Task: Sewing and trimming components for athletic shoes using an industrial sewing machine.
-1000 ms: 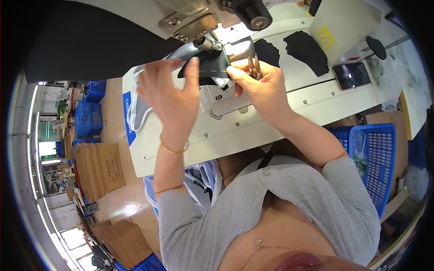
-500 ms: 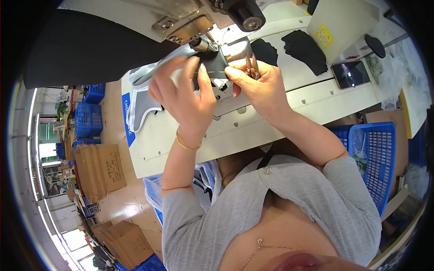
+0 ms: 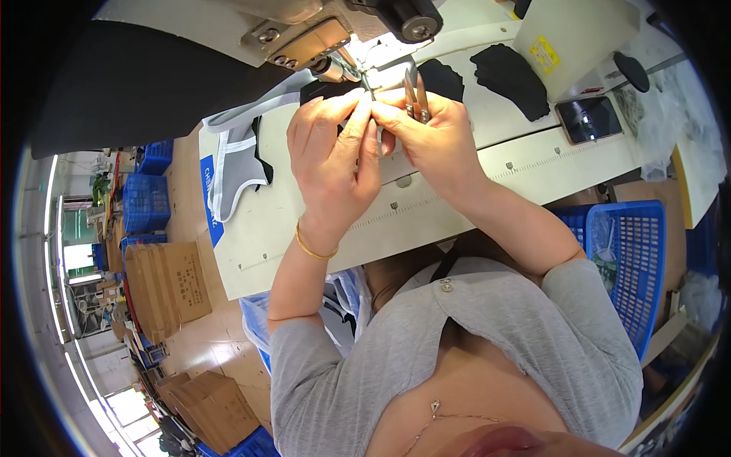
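At 12 o'clock, under the sewing machine head (image 3: pixel 304 34), both hands meet on the work. Left hand (image 3: pixel 335 160): fingers together, tips pinched on the black fabric piece (image 3: pixel 324 91) just below the needle area; gold bangle (image 3: pixel 314 250) on the wrist. Right hand (image 3: pixel 430 137): fingers curled shut around metal thread snips (image 3: pixel 415 95), blades pointing up to 12, thumb and forefinger tip touching the left fingertips at the fabric edge. Can't tell if the snip blades are parted, too small.

Fabric sits on the white machine table (image 3: pixel 487 190), mostly hidden by the left fingers. At 10 o'clock from the hands: grey-and-white shoe upper piece (image 3: pixel 232 164) lying flat on the table. At 2 o'clock: two black cut pieces (image 3: pixel 510 72), apart from the hands. Further out at 3: dark phone (image 3: pixel 588 118) lying flat. At 4 o'clock, below table edge: blue plastic basket (image 3: pixel 636 259). At 8 o'clock, on the floor: cardboard boxes (image 3: pixel 167 282) and blue crates (image 3: pixel 145 202).
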Motion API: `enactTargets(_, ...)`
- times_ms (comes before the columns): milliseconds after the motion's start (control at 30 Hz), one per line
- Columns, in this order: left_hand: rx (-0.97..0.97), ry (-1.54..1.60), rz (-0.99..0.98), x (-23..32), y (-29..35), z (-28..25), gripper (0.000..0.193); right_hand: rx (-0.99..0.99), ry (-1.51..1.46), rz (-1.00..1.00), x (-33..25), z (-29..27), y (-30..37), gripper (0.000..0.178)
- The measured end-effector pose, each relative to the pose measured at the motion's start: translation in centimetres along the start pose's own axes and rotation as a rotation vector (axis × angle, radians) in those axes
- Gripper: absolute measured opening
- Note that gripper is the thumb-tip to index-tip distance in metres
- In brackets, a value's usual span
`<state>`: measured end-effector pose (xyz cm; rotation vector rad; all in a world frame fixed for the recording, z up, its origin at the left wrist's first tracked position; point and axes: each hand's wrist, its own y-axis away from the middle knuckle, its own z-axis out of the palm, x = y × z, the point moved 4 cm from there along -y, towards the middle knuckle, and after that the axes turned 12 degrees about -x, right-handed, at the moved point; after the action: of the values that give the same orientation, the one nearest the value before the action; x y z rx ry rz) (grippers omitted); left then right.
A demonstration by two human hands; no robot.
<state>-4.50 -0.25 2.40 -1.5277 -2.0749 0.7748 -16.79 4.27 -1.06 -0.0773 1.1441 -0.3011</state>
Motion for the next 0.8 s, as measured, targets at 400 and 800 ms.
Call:
enactTargets(400,-0.028,-0.040,-0.032,-0.4,-0.7,-0.2,0.019,0.002,0.003,-0.044,0.3,0.6,0.3,0.013)
enactTargets(800,-0.075,-0.039,0.025,-1.0,-2.6,-1.8,0.014,-0.024,0.073,-0.069,1.0,0.8,0.7,0.021)
